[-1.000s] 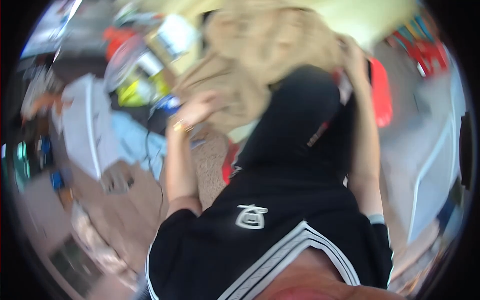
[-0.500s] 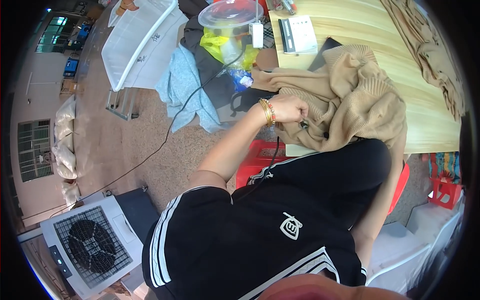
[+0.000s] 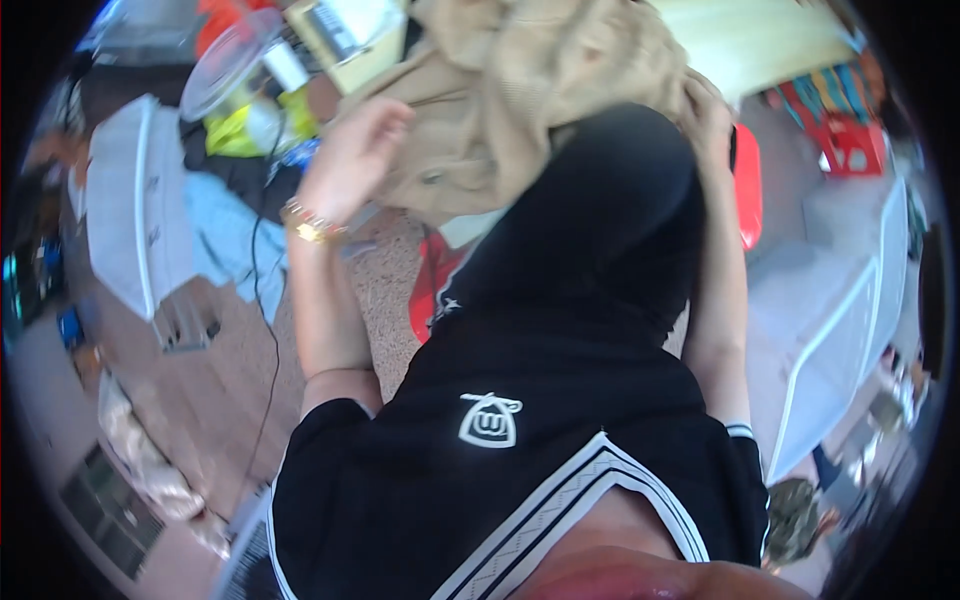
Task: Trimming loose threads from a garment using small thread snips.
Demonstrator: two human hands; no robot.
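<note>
A tan knit sweater (image 3: 500, 110) lies bunched over the table edge and against my raised knee. My left hand (image 3: 358, 155), with bracelets at its wrist, is at the sweater's left side; motion smears its fingers, and I cannot make out anything in them. On the far right, my right hand (image 3: 708, 118) has its fingers closed at the sweater's right edge, partly hidden by the cloth. A small dark spot shows on the sweater's lower left part.
The pale wooden table (image 3: 765, 45) extends behind the sweater. To the left are a clear plastic lid (image 3: 225, 65), a yellow bag (image 3: 230, 137), a light blue cloth (image 3: 232, 235), a dark cord (image 3: 272, 330) and a white bin (image 3: 130, 210). Another white bin (image 3: 835, 310) and a red stool (image 3: 852, 145) stand right.
The view has turned and shifted. My left hand has come away from the sweater's small dark pieces to its left side. My right hand, hidden before, now shows at the right edge.
</note>
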